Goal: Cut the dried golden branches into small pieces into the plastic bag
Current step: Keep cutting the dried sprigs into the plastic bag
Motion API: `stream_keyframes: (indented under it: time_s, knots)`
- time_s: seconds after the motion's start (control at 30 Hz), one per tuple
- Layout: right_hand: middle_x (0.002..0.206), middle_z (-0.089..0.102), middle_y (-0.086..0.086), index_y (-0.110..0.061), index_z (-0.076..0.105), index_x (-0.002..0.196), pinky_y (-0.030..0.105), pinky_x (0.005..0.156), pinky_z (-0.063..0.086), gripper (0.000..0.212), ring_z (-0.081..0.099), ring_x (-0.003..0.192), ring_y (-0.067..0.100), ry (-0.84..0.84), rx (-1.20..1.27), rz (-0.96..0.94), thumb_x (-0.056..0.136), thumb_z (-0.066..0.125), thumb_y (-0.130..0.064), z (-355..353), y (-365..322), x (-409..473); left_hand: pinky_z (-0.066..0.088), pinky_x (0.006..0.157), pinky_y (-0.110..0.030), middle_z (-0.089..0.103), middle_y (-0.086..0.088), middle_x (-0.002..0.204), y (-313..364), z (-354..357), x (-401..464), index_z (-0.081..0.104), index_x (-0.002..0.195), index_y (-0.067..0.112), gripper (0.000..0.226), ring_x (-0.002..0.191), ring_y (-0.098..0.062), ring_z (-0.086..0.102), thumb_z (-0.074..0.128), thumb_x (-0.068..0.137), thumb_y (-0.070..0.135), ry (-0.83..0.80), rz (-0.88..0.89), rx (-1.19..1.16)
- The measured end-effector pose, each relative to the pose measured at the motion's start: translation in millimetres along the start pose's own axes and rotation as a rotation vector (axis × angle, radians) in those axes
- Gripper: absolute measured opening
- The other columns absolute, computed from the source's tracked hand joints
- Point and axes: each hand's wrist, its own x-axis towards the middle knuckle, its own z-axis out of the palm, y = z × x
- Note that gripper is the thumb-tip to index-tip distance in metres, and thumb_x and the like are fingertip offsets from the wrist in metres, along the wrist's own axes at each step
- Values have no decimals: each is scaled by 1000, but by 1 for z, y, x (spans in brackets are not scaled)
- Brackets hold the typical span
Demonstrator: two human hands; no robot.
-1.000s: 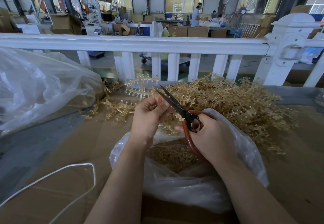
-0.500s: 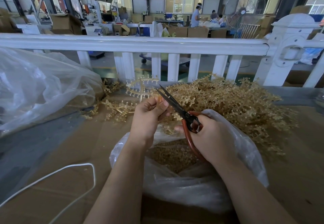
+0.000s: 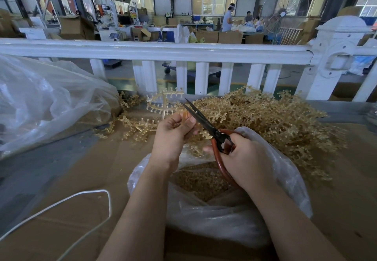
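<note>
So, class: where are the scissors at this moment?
In the head view, just right of centre: the scissors are held in the right hand above the open plastic bag, blades pointing up-left beside the left hand.

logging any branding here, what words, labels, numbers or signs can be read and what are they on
None can be read.
Green sign on the far wall: too small and blurred to read.
Cardboard boxes beyond the white railing: no legible print.
Scissors, plastic bag and golden branches: no markings show.
</note>
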Motion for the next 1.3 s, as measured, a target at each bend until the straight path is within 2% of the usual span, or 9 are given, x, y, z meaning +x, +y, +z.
stream_keyframes:
  time_s: [0.17, 0.43, 0.5, 0.63, 0.77, 0.87, 1.07, 1.2, 1.3]
  knots:
    - [44, 46, -11, -24, 48, 58, 28, 43, 47, 77, 47, 43, 0, -21, -10, 22, 69, 29, -98, 1, 0, 0, 51, 65, -16, 69, 4, 74, 0, 1, 0, 68, 82, 13, 22, 66, -6, 63, 58, 96, 0, 22, -19, -9]
    - [44, 47, -11, -23, 51, 57, 28, 47, 48, 67, 50, 44, 3, -43, 38, 48, 68, 45, -89, 1, 0, 0, 48, 59, -17, 61, -1, 69, -1, -1, 2, 62, 75, 14, 27, 63, -11, 58, 56, 98, 2, 95, -59, 43]
    - [46, 51, -11, -24, 55, 60, 24, 47, 46, 65, 53, 47, 4, -62, 82, 58, 69, 48, -89, 0, 0, -1, 47, 59, -19, 60, 1, 65, -4, -1, 4, 58, 74, 14, 29, 60, -10, 56, 53, 100, 2, 116, -67, 78]
    - [58, 63, -11, -27, 65, 71, 20, 54, 47, 62, 61, 62, 2, -183, 215, 79, 64, 51, -87, -2, -1, 0, 50, 59, -24, 63, 1, 70, -7, -1, 6, 58, 83, 10, 20, 64, -12, 59, 51, 102, 8, 189, -61, 174]
    - [67, 67, -17, -27, 67, 73, 17, 57, 49, 59, 63, 65, 1, -203, 291, 112, 64, 55, -84, -3, -4, -2, 49, 53, -20, 70, 8, 64, -8, -5, 7, 55, 93, 5, 13, 53, -5, 59, 46, 103, 8, 246, -67, 211]
    - [64, 66, -17, -25, 67, 72, 16, 53, 48, 60, 63, 61, 2, -145, 381, 183, 66, 58, -84, -5, -6, -1, 51, 59, -26, 76, -1, 81, -10, -2, 7, 53, 97, 8, 8, 60, -10, 65, 47, 101, 10, 222, -93, 319]
    - [45, 52, -9, -16, 61, 60, 12, 42, 36, 58, 50, 42, 2, -14, 518, 341, 75, 67, -72, -10, -5, 6, 57, 71, -45, 76, -6, 82, -16, 4, 6, 54, 88, 14, 10, 78, -31, 70, 51, 97, 12, 138, -96, 515]
    - [41, 46, -12, -20, 56, 55, 10, 39, 31, 43, 45, 37, 1, -74, 545, 365, 84, 76, -45, -7, -1, 8, 56, 58, -33, 76, 2, 74, -17, 3, 6, 55, 89, 14, 9, 68, -16, 71, 54, 97, 12, 94, -116, 454]
    - [42, 50, -9, -17, 62, 58, 10, 39, 32, 38, 46, 37, 1, -104, 538, 355, 87, 75, -37, -5, 1, 8, 52, 53, -22, 75, 1, 73, -16, 3, 5, 61, 91, 11, 6, 63, -12, 68, 66, 91, 9, 58, -144, 328]
